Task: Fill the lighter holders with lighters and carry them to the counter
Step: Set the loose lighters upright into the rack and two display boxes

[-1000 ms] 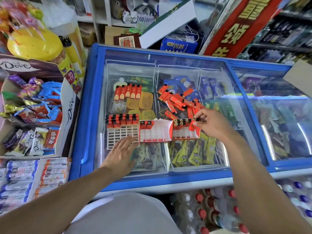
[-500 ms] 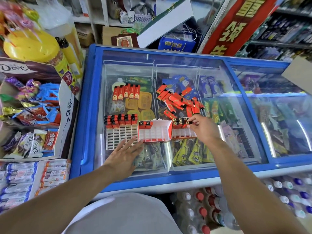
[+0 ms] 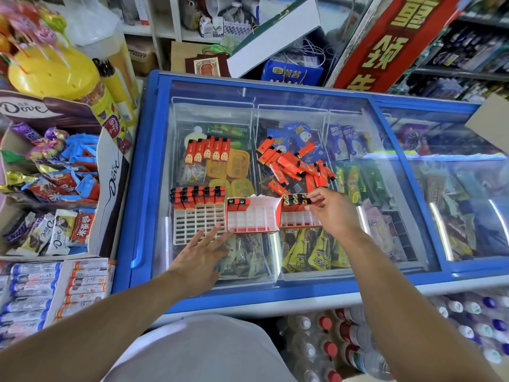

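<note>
Three holders sit side by side on the freezer lid (image 3: 275, 92): a white grid holder (image 3: 198, 223) on the left, a red-and-white holder (image 3: 252, 217) in the middle, and a third holder (image 3: 298, 215) on the right. The right hand (image 3: 334, 213) is over the third holder's far right corner, fingers curled, thumb and fingertips pinching a lighter (image 3: 314, 202) at the end of the black-topped row standing in that holder's back slots; whether the lighter is already seated is hard to tell. The left hand (image 3: 199, 256) lies flat on the glass, fingers straight and spread, holding nothing; its fingertips touch the near edge of the grid holder and the near left corner of the middle holder. Loose lighters (image 3: 296, 166) lie in a heap on the lid just beyond the right hand. Five more lighters (image 3: 208, 150) lie in a neat row farther left. The grid holder's back rows are filled; the middle holder has two lighters in its back left corner.
</note>
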